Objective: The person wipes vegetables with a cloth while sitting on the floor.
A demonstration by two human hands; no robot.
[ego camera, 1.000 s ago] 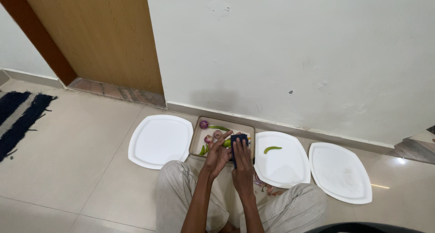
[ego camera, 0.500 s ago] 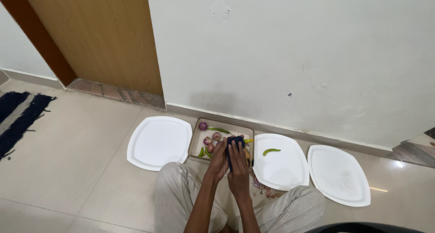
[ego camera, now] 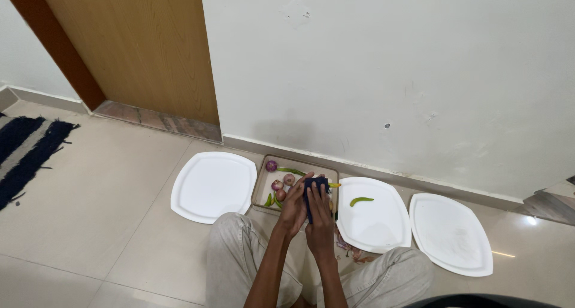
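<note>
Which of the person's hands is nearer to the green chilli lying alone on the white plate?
Right. The right hand is beside that plate, just left of the green chilli, gripping a dark blue cloth. The left hand is farther left, over the tray.

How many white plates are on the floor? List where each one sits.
3. One white plate lies left of the tray; a second, holding a green chilli, lies right of it; the third is farthest right.

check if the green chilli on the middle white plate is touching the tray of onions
Apart. In the head view the green chilli lies alone on the white plate, with bare plate between it and the tray.
</note>
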